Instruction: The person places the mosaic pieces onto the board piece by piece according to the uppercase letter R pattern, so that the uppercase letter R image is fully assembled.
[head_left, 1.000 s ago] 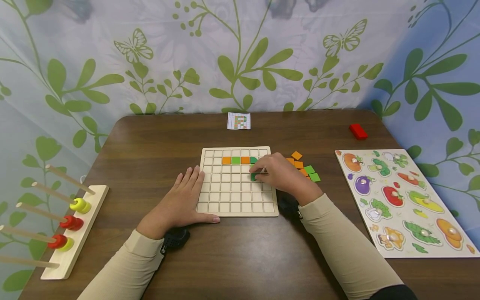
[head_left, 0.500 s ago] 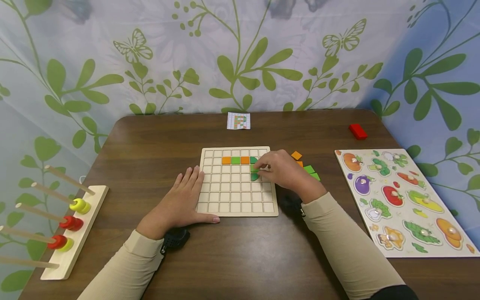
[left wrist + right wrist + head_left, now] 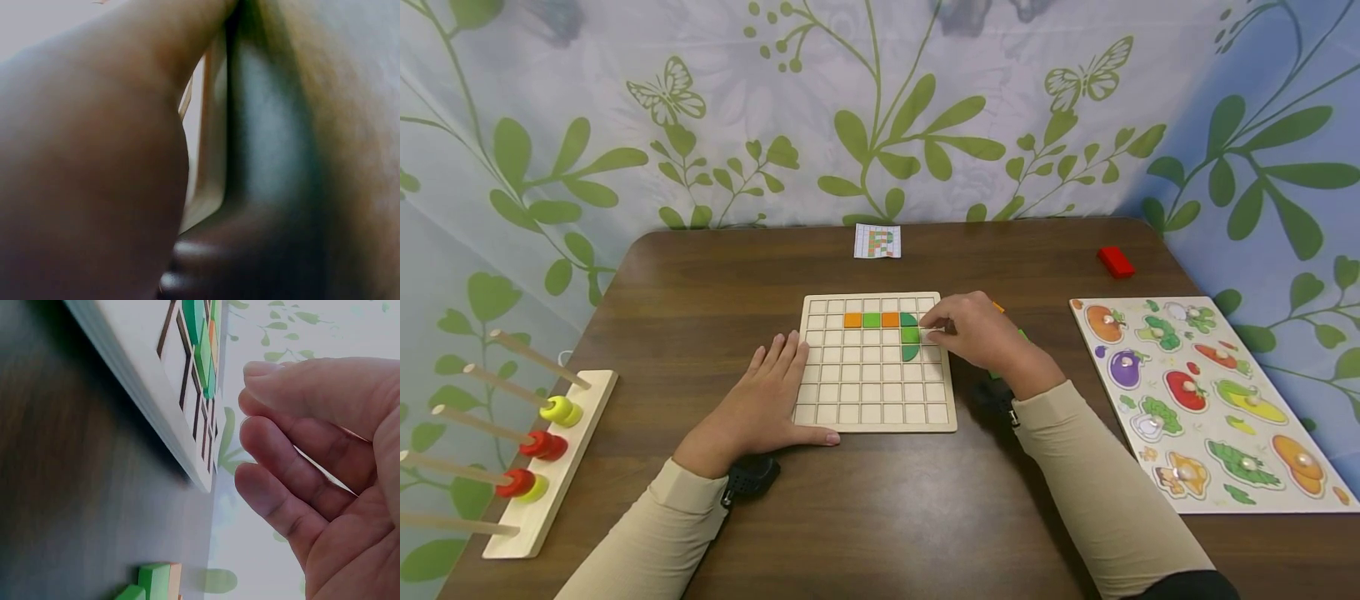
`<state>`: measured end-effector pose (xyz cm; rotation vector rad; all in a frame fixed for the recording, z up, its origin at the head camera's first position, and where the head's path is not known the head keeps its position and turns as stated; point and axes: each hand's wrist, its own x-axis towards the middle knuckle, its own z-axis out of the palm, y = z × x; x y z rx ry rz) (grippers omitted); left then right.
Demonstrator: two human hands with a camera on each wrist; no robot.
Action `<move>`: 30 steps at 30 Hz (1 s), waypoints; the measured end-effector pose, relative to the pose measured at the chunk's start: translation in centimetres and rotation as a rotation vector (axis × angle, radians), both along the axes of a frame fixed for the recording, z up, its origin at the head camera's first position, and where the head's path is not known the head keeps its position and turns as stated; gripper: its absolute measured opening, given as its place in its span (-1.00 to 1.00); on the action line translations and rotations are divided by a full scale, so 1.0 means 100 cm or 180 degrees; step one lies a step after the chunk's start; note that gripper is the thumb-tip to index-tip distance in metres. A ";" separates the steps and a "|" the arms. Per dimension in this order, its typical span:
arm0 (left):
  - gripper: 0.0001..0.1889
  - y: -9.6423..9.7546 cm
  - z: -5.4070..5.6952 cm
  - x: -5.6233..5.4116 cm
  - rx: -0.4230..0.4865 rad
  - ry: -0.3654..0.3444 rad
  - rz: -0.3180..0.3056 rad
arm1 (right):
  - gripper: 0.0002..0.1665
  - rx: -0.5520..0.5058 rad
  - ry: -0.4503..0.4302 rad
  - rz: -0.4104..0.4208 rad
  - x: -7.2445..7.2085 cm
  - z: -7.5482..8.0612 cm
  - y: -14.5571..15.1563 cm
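Beige-cuffed right hand hovering, empty fingers bending loosely, just beside light-green square, which is sitting between dark-green quarter-rounds on wooden board. Left hand resting flat, touching board's edge; bracing there, seating tiles flush seeming wise.

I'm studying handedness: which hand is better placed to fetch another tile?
Probably the right hand: it appears empty, near the loose tiles, while the left hand lies flat at the left edge of the board.
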<state>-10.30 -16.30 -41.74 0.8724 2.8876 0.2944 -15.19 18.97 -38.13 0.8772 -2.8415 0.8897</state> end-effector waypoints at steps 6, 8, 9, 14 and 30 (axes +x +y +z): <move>0.55 0.001 0.002 0.000 -0.0011 -0.0013 0.0003 | -0.74 0.0073 -0.0082 -0.0118 -0.003 0.002 0.009; 0.54 0.001 0.002 0.000 -0.0009 -0.0019 0.0004 | -0.72 0.0097 -0.0126 -0.0179 -0.004 0.003 0.012; 0.54 0.001 0.003 0.000 -0.0008 -0.0022 0.0002 | -0.71 0.0103 -0.0150 -0.0216 -0.004 0.003 0.013; 0.53 0.001 0.003 0.000 -0.0004 -0.0025 0.0002 | -0.71 0.0090 -0.0219 -0.0376 -0.007 0.002 0.022; 0.53 0.001 0.003 0.000 -0.0012 -0.0076 0.0021 | -0.64 0.0209 -0.0470 -0.0775 -0.014 -0.002 0.043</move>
